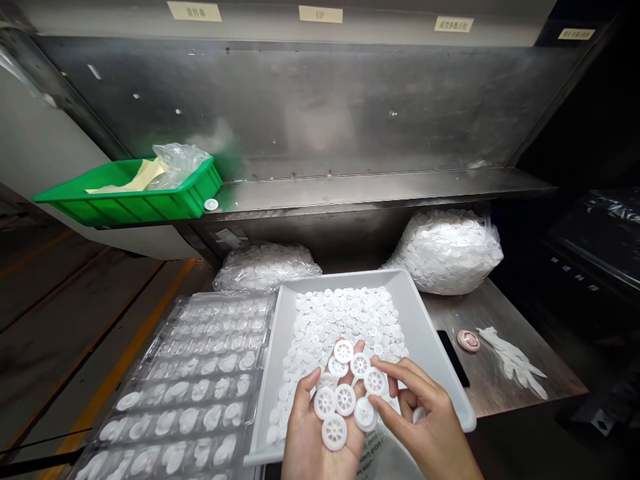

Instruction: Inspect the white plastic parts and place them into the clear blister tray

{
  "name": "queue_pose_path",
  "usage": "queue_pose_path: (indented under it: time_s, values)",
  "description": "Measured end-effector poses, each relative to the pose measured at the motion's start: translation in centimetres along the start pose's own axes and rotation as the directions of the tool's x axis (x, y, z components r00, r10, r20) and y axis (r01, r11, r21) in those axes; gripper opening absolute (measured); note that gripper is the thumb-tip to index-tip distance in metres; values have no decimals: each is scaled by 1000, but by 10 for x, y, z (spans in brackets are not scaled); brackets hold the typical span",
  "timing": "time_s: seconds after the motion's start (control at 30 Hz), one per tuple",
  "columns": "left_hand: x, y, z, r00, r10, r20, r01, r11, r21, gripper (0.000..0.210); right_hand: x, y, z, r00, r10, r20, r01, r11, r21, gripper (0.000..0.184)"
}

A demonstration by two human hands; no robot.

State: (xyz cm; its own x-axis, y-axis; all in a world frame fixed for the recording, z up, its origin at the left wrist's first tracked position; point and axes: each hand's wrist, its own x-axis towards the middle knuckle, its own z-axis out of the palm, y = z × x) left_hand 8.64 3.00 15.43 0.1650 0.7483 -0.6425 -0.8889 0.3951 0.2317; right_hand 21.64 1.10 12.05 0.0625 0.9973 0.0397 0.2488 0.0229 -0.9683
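At the far left edge of the upper steel shelf (380,187) sat one green bin (125,193) holding a crumpled clear bag (177,163) and a yellowish sheet (143,177), with a single white disc (211,205) lying on the shelf against its right corner. Below, at the left edge of the lower bench (500,373), one clear blister tray (190,393) carried rows of white pieces in its pockets. Two sealed bags of discs lay at the back: the smaller bag (267,267) left, the bigger bag (447,250) right. Between them one grey-white tray (425,327) held a heap of loose white discs, too many to count. Over its near edge the left hand (313,433) lay palm up, open and cupped, carrying about eight spoked white wheels (345,399). The right hand (427,423) pinched one of those wheels between thumb and fingertip. Near the bench's right edge lay one pinkish ring (469,341) and one white glove (513,360).
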Motion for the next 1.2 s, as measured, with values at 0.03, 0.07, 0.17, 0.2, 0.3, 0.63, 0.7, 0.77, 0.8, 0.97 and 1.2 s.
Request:
queue_pose_path:
  time_s: [0.03, 0.07, 0.17, 0.2, 0.3, 0.63, 0.7, 0.77, 0.8, 0.97, 1.2]
  values:
    - [0, 0, 0, 1000, -2, -12, 2, 1000, -3, 50, 0, 0, 0, 1000, 7, 5, -7, 1000, -4, 28]
    - [0, 0, 1, 1000, -3, -18, 3, 1000, -3, 50, 0, 0, 0, 1000, 14, 11, -13, 1000, -8, 28]
    - [1, -2, 2, 999, 0, -33, 0, 1000, 2, 51, 1, -1, -1, 1000, 21, 12, -21, 1000, -13, 28]
    - [1, -2, 2, 999, -2, -36, 2, 1000, 3, 51, 1, -1, -1, 1000, 19, 7, -19, 1000, -13, 28]
    - [0, -2, 3, 999, -11, -45, 11, 1000, -1, 53, 1, -3, 0, 1000, 21, -3, -21, 1000, -8, 27]
    - [4, 1, -9, 998, -42, 54, 44, 998, -40, 40, 7, -5, -9, 930, 232, 284, -365, 661, 655, 21]
    - [5, 0, -10, 998, -35, 43, 36, 999, -37, 38, 11, -3, -13, 922, 200, 332, -387, 435, 813, 23]
    - [4, 0, -9, 999, -31, 29, 32, 999, -22, 37, 13, -1, -14, 921, 244, 304, -379, 382, 843, 24]
    - [4, -1, -8, 999, -28, 19, 28, 999, -17, 37, 14, 0, -14, 912, 276, 304, -398, 411, 820, 26]
    - [2, -2, -4, 999, -5, -32, 4, 1000, -19, 42, 6, -2, -9, 972, -5, 234, -69, 949, 309, 20]
    - [1, 2, -4, 1000, 14, -9, -14, 999, -45, 47, 3, 0, -7, 872, -373, 318, 446, 872, -200, 24]
